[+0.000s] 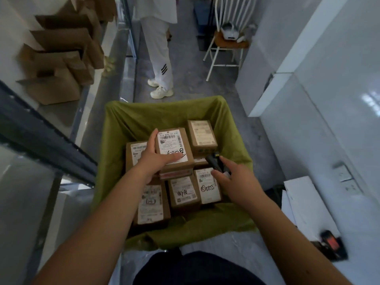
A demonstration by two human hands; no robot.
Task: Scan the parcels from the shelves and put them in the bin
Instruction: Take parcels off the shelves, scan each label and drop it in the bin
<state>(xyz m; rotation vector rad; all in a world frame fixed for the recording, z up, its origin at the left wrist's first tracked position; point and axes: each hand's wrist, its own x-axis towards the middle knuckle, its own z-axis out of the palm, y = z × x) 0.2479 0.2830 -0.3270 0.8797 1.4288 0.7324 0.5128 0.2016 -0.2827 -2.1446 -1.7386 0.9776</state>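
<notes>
Over green-lined bin — left hand grips brown white-labelled parcel.

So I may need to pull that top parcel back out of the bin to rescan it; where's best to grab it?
Take the top parcel by its two long side edges, from above. It lies flat, label up, raised on the other parcels, so both sides look reachable. The left hand already holds its left edge.

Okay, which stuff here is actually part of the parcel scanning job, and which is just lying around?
Part of the job:
held parcel, in left hand
scanner, in right hand
green-lined bin
binned parcels

Lying about:
empty cartons
white chair
loose papers
</notes>
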